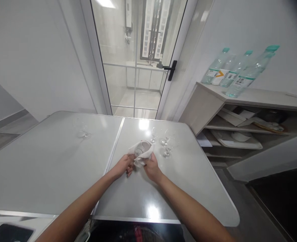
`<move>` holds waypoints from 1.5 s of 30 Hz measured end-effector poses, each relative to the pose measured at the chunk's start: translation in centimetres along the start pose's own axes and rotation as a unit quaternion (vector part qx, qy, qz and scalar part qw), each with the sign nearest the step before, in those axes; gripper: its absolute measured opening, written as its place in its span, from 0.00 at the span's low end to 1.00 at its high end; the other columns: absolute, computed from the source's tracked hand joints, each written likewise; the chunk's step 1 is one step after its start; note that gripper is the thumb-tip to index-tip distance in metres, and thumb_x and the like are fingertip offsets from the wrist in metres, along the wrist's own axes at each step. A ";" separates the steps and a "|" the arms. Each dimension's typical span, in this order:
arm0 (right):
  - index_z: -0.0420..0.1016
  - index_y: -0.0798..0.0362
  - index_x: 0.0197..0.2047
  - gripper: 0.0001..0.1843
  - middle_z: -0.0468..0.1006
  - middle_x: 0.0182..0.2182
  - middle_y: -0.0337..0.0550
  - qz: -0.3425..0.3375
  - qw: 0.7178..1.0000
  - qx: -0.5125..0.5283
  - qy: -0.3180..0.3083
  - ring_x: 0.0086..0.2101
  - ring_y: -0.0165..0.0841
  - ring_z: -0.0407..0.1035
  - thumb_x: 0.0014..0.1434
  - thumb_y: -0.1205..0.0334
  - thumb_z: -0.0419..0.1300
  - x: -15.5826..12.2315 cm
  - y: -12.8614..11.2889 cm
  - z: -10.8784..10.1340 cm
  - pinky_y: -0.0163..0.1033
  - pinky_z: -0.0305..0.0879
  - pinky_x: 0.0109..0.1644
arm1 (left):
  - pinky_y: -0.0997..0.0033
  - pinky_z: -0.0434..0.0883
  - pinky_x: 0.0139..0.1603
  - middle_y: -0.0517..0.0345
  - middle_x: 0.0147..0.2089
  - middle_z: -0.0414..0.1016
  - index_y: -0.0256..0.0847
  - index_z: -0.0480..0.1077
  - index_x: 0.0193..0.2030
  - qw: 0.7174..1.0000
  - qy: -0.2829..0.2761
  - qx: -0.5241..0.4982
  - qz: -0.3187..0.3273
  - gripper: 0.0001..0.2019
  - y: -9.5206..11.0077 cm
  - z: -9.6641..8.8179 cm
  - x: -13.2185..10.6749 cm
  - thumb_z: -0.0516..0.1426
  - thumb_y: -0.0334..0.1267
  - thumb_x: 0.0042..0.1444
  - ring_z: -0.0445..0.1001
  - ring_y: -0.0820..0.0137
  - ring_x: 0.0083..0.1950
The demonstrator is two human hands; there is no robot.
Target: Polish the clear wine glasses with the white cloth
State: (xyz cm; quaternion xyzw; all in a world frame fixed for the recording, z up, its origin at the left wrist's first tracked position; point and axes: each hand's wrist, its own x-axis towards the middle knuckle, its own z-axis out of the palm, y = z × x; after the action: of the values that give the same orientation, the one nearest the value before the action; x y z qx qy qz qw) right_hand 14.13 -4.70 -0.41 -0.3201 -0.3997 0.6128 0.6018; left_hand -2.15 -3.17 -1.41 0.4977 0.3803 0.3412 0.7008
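Over the table, a clear wine glass [139, 151] sits partly wrapped in a white cloth [146, 154], its round rim facing up. My left hand [123, 165] closes on the glass and cloth from the left, fingers curled beneath; its exact grip is partly hidden. From the right, my right hand [152, 168] grips the cloth against the glass, with the thumb up along its side. Just beyond my right hand stand several clear stemmed glasses, among them a near glass [166, 153] and a farther glass [153, 137].
Another stemmed glass [84, 134] stands on the left half of the grey table [49, 174]. A shelf unit [211, 101] at the right carries several plastic bottles [241, 82]. Behind the table is a glass door [118, 77]. A dark flat object [10, 233] lies at lower left.
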 end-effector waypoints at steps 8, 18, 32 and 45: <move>0.75 0.50 0.45 0.23 0.79 0.37 0.42 -0.003 0.996 -0.083 -0.013 0.36 0.35 0.72 0.52 0.49 0.74 0.4 -0.7 -0.3 0.40 0.71 0.43 | 0.77 0.59 0.19 0.64 0.23 0.65 0.41 0.68 0.35 0.993 -0.062 0.097 0.035 0.10 0.6 0.3 -0.8 0.59 0.44 0.61 0.59 0.75 0.20; 0.74 0.54 0.33 0.28 0.71 0.25 0.37 0.069 0.976 -0.178 -0.107 0.27 0.31 0.62 0.55 0.34 0.69 0.7 -1.0 -0.5 0.35 0.59 0.33 | 0.60 0.71 0.58 0.43 0.62 0.74 0.43 0.70 0.63 0.970 0.093 0.034 0.221 0.23 2.9 -0.7 -1.2 0.58 0.50 0.65 0.73 0.57 0.60; 0.73 0.53 0.41 0.09 0.75 0.32 0.39 0.086 0.945 -0.229 -0.218 0.34 0.32 0.66 0.62 0.57 0.63 0.7 -2.4 -0.5 0.36 0.63 0.41 | 0.45 0.64 0.72 0.41 0.65 0.73 0.44 0.67 0.68 0.969 0.084 -0.029 0.228 0.28 2.2 -0.9 -1.1 0.63 0.50 0.64 0.71 0.50 0.68; 0.70 0.50 0.46 0.08 0.76 0.42 0.45 -0.111 0.925 -0.361 0.040 0.44 0.38 0.70 0.66 0.60 0.53 0.5 -1.7 -0.4 0.44 0.68 0.53 | 0.41 0.60 0.76 0.44 0.64 0.65 0.50 0.62 0.71 0.889 0.124 0.132 0.422 0.27 1.5 -1.4 -1.2 0.60 0.44 0.67 0.68 0.53 0.69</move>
State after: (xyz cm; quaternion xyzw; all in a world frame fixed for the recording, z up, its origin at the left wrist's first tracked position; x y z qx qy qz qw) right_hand 15.29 -4.26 0.87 -0.4932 -0.6026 0.3433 0.5252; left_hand -4.07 -3.15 -0.01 0.6527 0.2594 0.6103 0.3664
